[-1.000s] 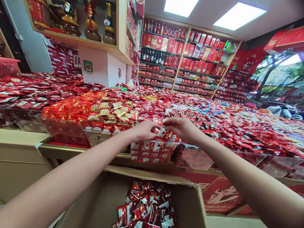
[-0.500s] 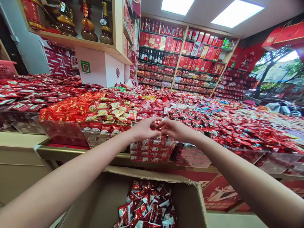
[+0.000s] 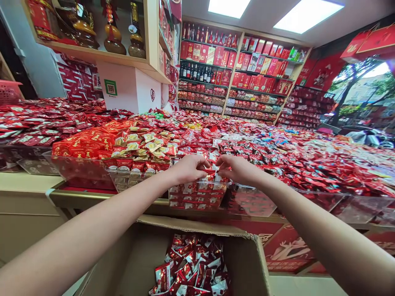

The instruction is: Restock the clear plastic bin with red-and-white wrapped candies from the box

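My left hand is over the front of a clear bin stacked with red and white candy packets. Its fingers curve toward the packets, with the thumb apart from them. Facing it from the right, my right hand bends its fingers down over the same bin. A few small packets lie between the two hands, and neither hand visibly lifts one. Below stands an open cardboard box with loose red and white packets at its bottom.
Gold durian packets and orange-red packets fill bins to the left. Heaps of red packets stretch right. A cabinet overhangs the left side, and shelves of bottles and boxes stand behind.
My hands have moved apart, my right hand shifting rightward, so more of the packets between them shows. The view has barely shifted.
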Motion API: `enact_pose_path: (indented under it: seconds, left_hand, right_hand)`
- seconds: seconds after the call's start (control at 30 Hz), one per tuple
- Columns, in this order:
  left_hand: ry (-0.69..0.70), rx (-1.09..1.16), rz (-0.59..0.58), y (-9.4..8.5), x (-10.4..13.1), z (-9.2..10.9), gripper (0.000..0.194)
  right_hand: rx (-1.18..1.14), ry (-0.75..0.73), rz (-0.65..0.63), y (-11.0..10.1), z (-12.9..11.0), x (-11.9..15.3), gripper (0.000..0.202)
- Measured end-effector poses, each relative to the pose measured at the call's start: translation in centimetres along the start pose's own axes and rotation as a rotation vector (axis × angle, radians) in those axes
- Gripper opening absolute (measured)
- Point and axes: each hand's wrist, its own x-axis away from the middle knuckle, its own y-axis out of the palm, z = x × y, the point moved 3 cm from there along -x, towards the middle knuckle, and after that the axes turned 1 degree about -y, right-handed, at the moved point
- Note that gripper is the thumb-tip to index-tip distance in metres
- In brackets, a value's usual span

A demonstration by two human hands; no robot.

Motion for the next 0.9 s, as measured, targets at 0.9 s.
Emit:
enact_pose_path:
  seconds: [0.9]
  left_hand:
    - [0.414,-0.117,0.371,0.6,11.8,2.3,0.026]
  right_hand:
    - [-0.208,-0.169,-0.026,6.3,-4.5,9.7,0.012]
